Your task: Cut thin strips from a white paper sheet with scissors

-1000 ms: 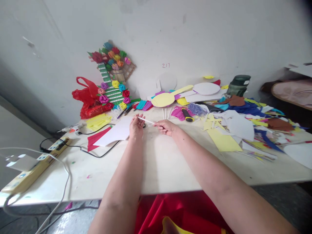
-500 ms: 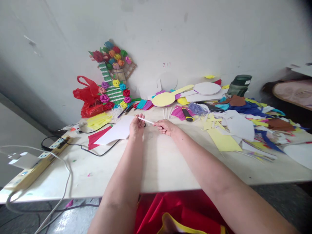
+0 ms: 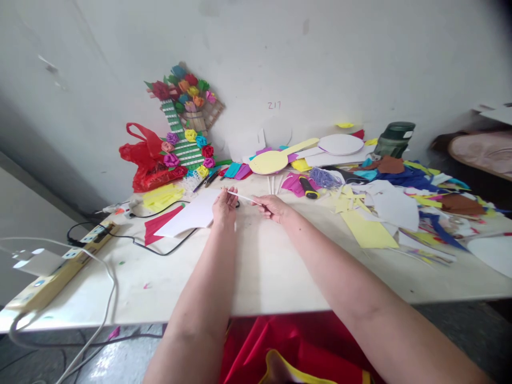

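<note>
A slim white strip (image 3: 245, 198) spans the gap between my two hands above the table. My left hand (image 3: 224, 208) pinches its left end, palm turned partly up. At the other end, the fingers of my right hand (image 3: 272, 207) are closed around the strip. Under and beside my left hand lies a white sheet (image 3: 192, 214) with a curved edge, partly over a red piece (image 3: 160, 226). Just beyond my right hand are several short white sticks (image 3: 273, 185) and a yellow-and-black cutter (image 3: 308, 188).
Paper-flower craft (image 3: 188, 152) leans on the wall beside a red plastic bag (image 3: 146, 160). A power strip (image 3: 60, 272) with cables occupies the left edge. Colored scraps (image 3: 416, 197) and a dark green bottle (image 3: 391, 140) are on the right. Yellow paddle-shaped cutout (image 3: 270, 162) lies behind.
The strip looks narrower between my hands, as though turned more edge-on. Both hands stay nearly in place.
</note>
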Demonstrator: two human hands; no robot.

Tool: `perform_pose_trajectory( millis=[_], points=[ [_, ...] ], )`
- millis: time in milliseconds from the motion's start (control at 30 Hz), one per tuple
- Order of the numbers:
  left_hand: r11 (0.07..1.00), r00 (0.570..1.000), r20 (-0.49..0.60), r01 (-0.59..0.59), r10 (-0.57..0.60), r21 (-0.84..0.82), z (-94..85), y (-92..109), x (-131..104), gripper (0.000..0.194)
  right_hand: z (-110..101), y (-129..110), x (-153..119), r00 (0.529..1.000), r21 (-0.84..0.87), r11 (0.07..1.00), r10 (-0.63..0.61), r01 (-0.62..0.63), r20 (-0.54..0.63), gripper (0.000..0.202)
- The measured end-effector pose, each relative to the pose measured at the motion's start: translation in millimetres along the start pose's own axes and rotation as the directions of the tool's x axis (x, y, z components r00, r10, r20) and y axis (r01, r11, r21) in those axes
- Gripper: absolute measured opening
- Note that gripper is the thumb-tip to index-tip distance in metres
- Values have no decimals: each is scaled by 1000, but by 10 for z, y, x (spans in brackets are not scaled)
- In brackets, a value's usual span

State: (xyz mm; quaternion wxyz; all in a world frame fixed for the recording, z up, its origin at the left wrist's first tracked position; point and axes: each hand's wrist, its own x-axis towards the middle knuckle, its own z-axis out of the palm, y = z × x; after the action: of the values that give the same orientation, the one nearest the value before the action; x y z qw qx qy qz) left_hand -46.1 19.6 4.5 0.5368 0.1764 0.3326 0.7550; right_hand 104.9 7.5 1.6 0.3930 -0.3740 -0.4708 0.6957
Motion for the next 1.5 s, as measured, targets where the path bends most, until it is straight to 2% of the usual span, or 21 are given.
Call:
perform_pose_trajectory(
  millis=[133, 233, 367, 567, 733, 967, 1067, 1167, 1300, 1500],
  points=[
    [1000, 1000, 0, -10, 10, 6, 12, -32, -21, 5, 24, 13, 16, 999, -67, 997, 28, -30, -35, 41],
    [999, 1000, -5, -7, 7, 40, 26, -50, -25, 8, 50, 13, 5, 999, -128, 991, 27, -32, -44, 42],
    [997, 1000, 10, -3, 2, 82, 23, -75, -1, 15, 49, 34, -6, 999, -161, 987, -21, 16, -31, 37],
    [988, 997, 65, 22, -33, 151, 3, -87, 3, 17, 59, 48, -8, 996, -182, 982, -69, 58, -56, 17],
    [961, 986, 139, 50, -90, 271, 14, -77, -38, 20, 78, 24, -17, 990, -165, 985, -78, 58, -119, 16],
    [956, 995, 95, -31, 3, 291, 2, -74, -20, 19, -22, 34, 7, 999, -167, 985, -49, 46, -10, 37],
    [961, 997, 69, -40, 22, 274, 2, -67, -22, 18, -34, 40, 8, 999, -191, 980, -46, 46, 5, 33],
    [956, 994, 110, -10, -23, 292, 12, -65, -45, 20, -21, 46, 8, 998, -202, 978, -55, 52, -9, 27],
    [932, 973, 196, 44, -122, 359, 21, -76, -79, 17, 7, 39, 0, 998, -176, 983, -52, 45, -36, 29],
    [929, 973, 186, 57, -134, 366, 26, -80, -83, 14, 6, 50, 12, 997, -163, 985, -68, 60, -40, 21]
  ],
)
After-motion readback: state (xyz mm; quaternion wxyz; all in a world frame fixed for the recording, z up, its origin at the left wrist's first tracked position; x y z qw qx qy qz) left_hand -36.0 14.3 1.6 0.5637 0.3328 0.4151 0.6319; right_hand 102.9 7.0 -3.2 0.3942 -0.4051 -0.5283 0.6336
